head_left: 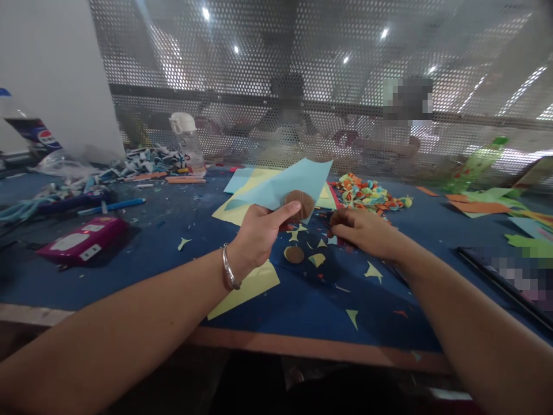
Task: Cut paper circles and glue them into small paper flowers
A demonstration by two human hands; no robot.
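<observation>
My left hand pinches a brown disc against a light blue sheet of paper, raised over the table. To its right, my right hand has its fingers curled together near the paper's edge; what it holds is too dark and small to make out. Below the hands, another brown disc lies among pale paper scraps. Yellow sheets lie behind the raised paper, and one more yellow sheet is partly under my left wrist.
A heap of colourful paper pieces lies behind my right hand. At left are a magenta box, a blue pen and a white-capped bottle. A dark phone-like device is at right; a perforated screen stands behind.
</observation>
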